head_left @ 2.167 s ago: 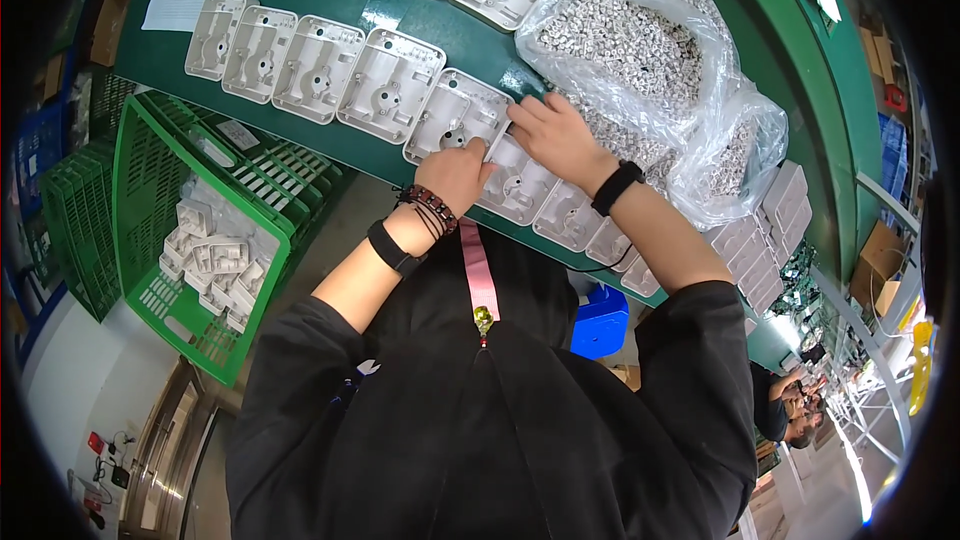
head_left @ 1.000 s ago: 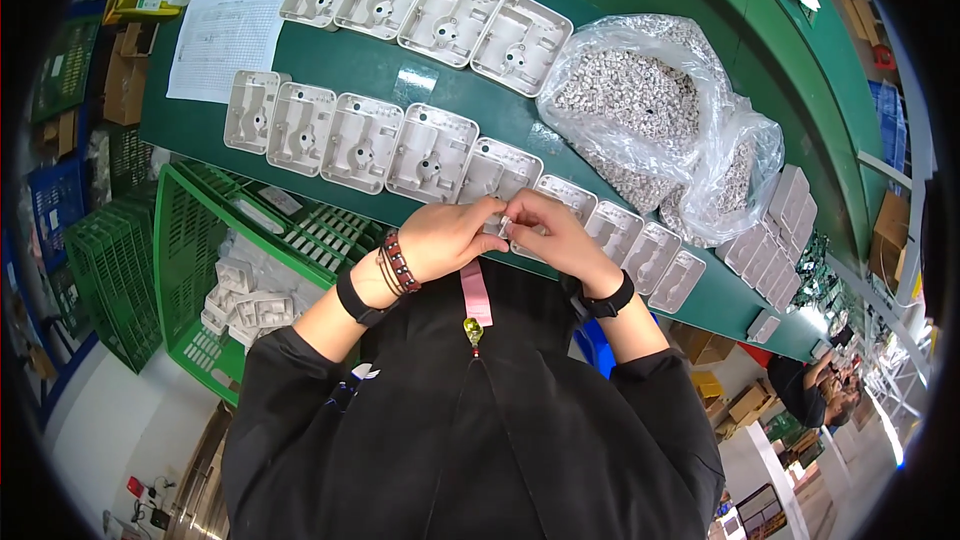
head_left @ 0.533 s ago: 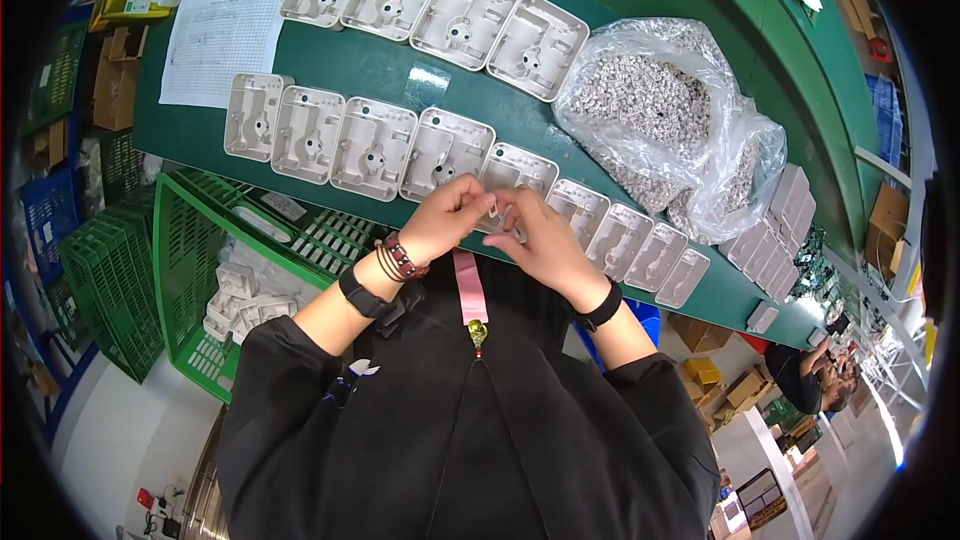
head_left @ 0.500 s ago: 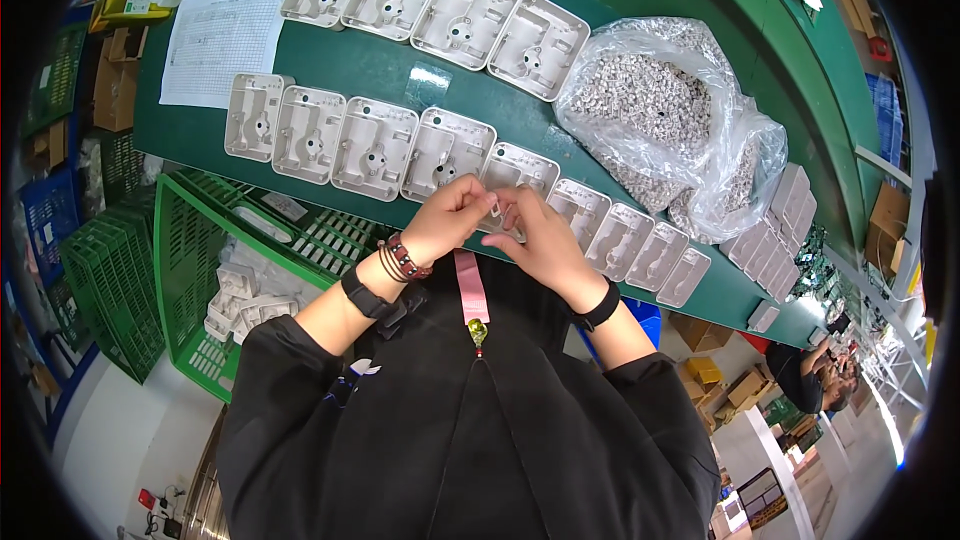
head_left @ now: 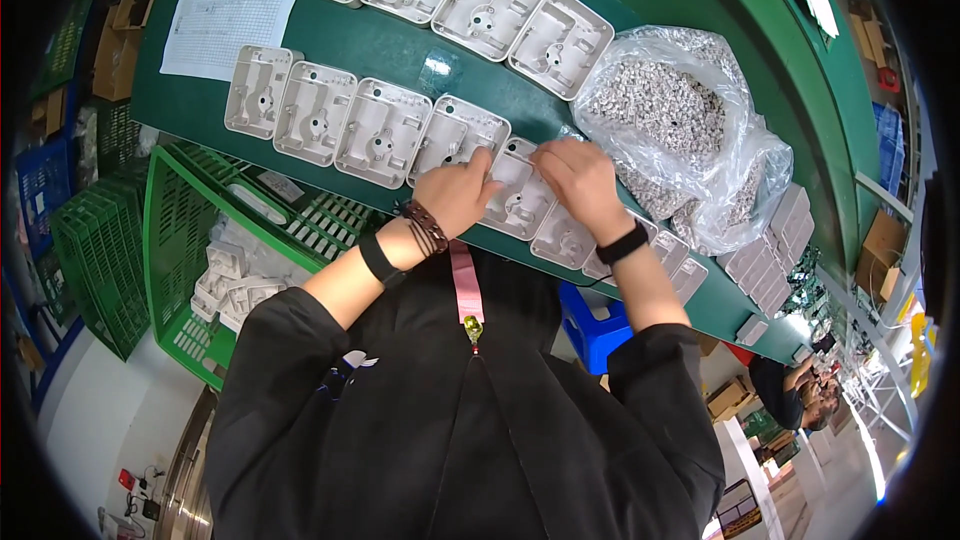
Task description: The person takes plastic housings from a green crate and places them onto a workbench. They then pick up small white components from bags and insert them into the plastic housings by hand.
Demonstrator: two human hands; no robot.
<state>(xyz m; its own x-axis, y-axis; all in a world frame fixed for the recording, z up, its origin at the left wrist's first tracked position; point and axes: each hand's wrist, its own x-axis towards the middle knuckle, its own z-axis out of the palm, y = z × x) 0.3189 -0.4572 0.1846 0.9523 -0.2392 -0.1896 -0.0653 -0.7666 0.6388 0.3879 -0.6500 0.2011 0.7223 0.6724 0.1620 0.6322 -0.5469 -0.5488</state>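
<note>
A light-grey plastic housing (head_left: 517, 202), an open shallow box with moulded ribs and a round hole, lies on the green table between my hands. My left hand (head_left: 452, 192) is closed at its left wall, thumb and forefinger over the edge. At its upper right corner, my right hand (head_left: 580, 178) has its fingertips pinched together, pointing down into the box. Whatever sits in those fingertips is too small or hidden to name. Just left of it stands a matching housing (head_left: 455, 135), partly covered by my left hand. Another housing (head_left: 563, 237) is on the right, under my right wrist.
Several more housings (head_left: 385, 130) form a near row, and a far row (head_left: 490, 5) runs behind. A clear bag (head_left: 665, 105) of small whitish parts lies at right, beside stacked grey pieces (head_left: 765, 265). A paper sheet (head_left: 230, 15) is far left; a green crate (head_left: 165, 260) stands lower left.
My hands, close together in front of the near row, have parted and moved onto one housing, the left at its left wall, the right at its far right corner. The view has shifted slightly.
</note>
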